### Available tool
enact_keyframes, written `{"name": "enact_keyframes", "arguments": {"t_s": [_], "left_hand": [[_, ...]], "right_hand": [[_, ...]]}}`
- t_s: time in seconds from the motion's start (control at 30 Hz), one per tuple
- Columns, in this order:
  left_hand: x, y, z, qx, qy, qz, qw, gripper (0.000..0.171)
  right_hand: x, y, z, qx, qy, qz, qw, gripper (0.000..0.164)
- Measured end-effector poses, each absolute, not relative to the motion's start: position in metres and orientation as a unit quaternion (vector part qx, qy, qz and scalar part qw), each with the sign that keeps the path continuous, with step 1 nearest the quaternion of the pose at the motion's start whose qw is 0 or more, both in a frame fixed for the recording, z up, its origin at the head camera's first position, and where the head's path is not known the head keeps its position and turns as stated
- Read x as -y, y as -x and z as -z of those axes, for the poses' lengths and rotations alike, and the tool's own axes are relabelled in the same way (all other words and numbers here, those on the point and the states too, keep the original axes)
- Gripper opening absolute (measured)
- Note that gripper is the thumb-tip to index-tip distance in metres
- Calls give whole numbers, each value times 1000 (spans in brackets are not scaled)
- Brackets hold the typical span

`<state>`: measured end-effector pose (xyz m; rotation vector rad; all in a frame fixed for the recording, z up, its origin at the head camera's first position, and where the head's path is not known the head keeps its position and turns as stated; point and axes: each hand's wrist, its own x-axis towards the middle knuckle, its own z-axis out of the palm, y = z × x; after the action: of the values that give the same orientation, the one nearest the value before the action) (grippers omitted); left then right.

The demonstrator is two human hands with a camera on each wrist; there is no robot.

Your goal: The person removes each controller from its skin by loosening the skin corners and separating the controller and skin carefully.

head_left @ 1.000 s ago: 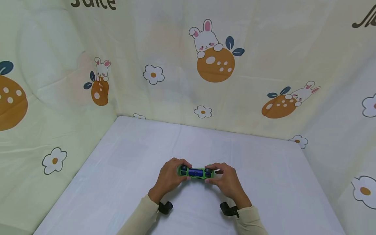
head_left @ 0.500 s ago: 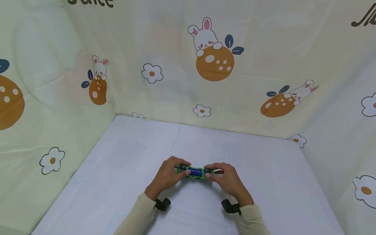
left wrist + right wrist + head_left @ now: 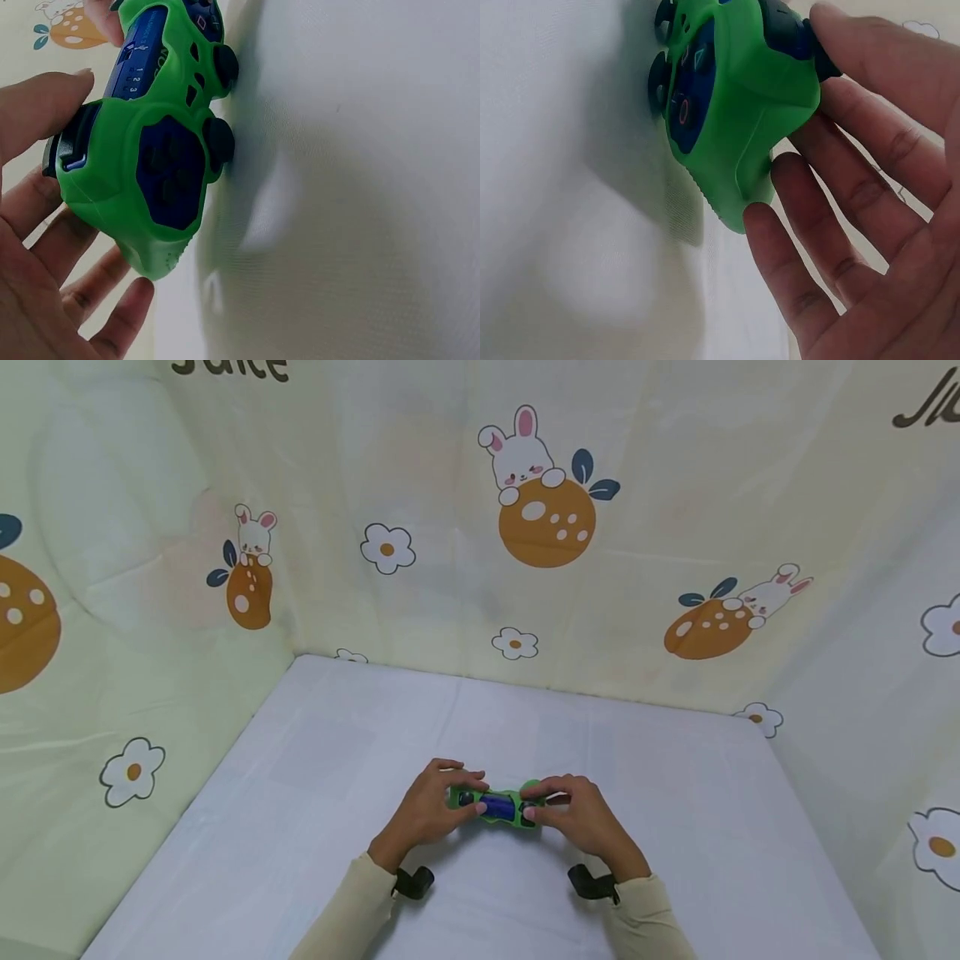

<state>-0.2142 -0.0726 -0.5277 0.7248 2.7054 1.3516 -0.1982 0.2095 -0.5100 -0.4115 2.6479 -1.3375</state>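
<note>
A blue game controller (image 3: pixel 497 807) in a green rubbery cover is held between both hands close over the white cloth. My left hand (image 3: pixel 422 810) grips one end, its thumb by the shoulder triggers in the left wrist view and its other fingers around the grip. At the opposite end my right hand (image 3: pixel 583 820) pinches the controller between thumb and index finger, while the remaining fingers lie along the grip in the right wrist view. The black thumbsticks (image 3: pixel 219 142) point toward the cloth. In the head view the blue strip between the two ends faces up.
A white cloth (image 3: pixel 360 735) covers the table. Cream curtains (image 3: pixel 435 602) with rabbit, orange and flower prints stand at the back and both sides. Each wrist wears a black camera (image 3: pixel 415 882).
The controller has tipped so that more of its blue strip shows, and it has shifted slightly toward me. Both thumbs have moved higher onto it; the hands keep hold of its ends.
</note>
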Motion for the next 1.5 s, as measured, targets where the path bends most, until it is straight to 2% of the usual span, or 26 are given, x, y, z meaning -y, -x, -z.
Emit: {"name": "enact_keyframes", "arguments": {"t_s": [0.27, 0.6, 1.13, 1.5], "left_hand": [[73, 216, 532, -865, -240, -439, 29, 26], [69, 217, 538, -857, -256, -447, 21, 33], [71, 222, 540, -852, -234, -467, 27, 27], [71, 223, 540, -855, -233, -462, 35, 26]], "right_hand": [[-206, 205, 508, -872, 170, 450, 97, 27], [-201, 216, 509, -845, 236, 458, 142, 31], [-205, 229, 509, -847, 256, 445, 143, 22], [-206, 244, 500, -826, 299, 417, 232, 21]]}}
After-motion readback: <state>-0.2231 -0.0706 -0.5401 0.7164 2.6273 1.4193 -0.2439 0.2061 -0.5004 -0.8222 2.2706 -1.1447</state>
